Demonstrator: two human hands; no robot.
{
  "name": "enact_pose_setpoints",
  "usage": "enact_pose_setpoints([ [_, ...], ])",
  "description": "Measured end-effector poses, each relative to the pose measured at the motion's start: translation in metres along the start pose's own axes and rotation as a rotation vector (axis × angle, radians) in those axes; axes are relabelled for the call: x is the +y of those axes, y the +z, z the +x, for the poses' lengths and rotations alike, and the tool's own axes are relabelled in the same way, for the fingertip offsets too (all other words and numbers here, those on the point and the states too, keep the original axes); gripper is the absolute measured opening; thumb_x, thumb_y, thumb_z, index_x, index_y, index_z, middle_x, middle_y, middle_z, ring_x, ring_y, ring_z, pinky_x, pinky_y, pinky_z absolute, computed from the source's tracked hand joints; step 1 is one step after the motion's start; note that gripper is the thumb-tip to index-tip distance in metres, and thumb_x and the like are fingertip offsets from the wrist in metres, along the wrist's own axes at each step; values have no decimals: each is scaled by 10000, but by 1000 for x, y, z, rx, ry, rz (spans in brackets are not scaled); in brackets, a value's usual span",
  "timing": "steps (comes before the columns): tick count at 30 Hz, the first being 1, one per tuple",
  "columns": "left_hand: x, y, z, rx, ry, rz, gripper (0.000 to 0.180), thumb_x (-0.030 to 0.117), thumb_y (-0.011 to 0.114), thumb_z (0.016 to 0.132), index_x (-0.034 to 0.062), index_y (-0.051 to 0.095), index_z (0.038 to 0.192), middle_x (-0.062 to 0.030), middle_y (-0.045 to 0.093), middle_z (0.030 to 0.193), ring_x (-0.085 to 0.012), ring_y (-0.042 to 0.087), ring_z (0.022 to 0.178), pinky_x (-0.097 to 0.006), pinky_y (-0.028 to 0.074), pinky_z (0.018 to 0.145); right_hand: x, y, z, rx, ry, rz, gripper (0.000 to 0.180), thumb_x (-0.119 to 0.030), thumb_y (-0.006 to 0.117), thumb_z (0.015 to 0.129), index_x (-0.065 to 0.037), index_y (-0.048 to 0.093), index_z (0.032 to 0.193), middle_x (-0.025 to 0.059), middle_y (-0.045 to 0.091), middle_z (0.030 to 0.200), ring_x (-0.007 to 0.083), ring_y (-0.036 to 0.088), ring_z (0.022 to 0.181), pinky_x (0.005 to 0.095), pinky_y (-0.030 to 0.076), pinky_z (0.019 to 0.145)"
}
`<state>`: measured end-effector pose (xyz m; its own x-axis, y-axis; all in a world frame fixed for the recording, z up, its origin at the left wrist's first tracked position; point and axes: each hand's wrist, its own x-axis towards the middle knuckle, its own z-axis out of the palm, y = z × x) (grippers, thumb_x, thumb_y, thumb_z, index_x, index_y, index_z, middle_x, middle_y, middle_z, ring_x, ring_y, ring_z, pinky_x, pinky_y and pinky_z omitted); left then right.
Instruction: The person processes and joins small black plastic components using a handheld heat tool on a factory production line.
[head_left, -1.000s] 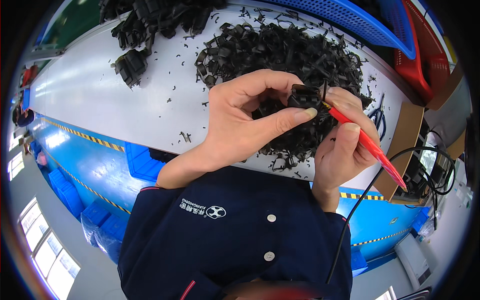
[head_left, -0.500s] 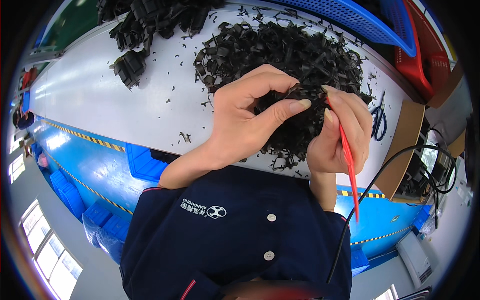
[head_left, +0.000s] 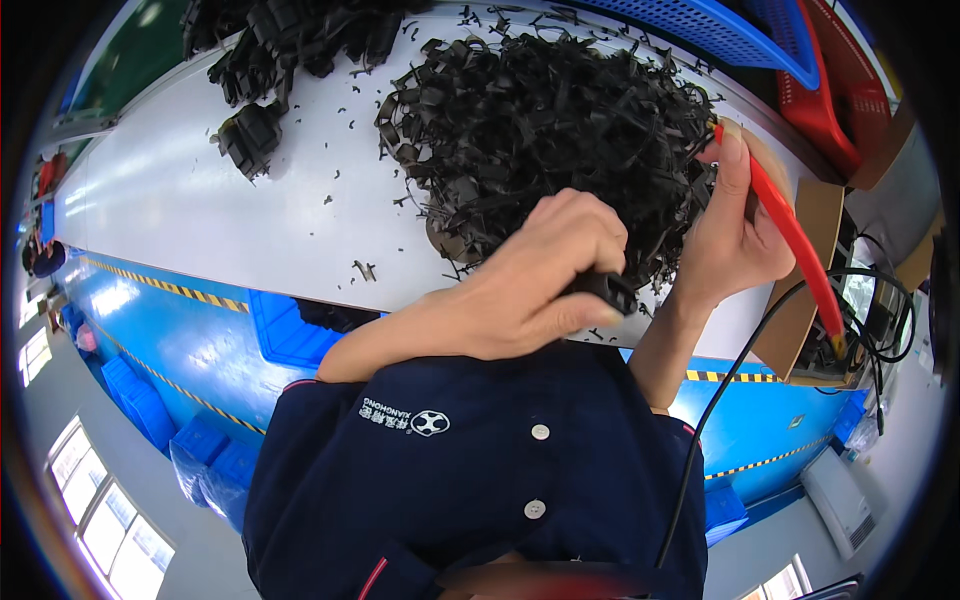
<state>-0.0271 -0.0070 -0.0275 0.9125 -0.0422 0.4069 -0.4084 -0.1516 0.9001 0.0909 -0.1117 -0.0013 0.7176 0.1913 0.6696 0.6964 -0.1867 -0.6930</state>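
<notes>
Head view: the left hand is closing its fingers around a small black moulded plastic part near the front edge of the white tabletop, probably keeping it free of the heap. The right hand is gripping a slim red-handled corded tool, tip meeting the large pile of black plastic strips. The part is lying just left of the right hand, below the pile.
</notes>
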Motion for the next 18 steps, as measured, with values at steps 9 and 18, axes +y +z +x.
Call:
enact_pose_setpoints([
  [9, 35, -18, 5, 284, -283, -284, 433, 324, 679, 717, -28, 466, 853, -15, 482, 715, -29, 408, 583, -162, 328, 513, 1, -2, -10, -183, 220, 110, 78, -34, 659, 716, 19, 613, 751, 66, 579, 762, 83, 516, 665, 179, 388, 594],
  [18, 41, -18, 7, 359, -315, -274, 395, 304, 688, 712, -30, 501, 810, 0, 490, 673, -28, 413, 567, -156, 327, 499, -36, -29, 0, -588, 510, 854, 302, -195, 301, 900, 37, 476, 817, 208, 495, 766, 106, 368, 463, 176, 314, 432],
])
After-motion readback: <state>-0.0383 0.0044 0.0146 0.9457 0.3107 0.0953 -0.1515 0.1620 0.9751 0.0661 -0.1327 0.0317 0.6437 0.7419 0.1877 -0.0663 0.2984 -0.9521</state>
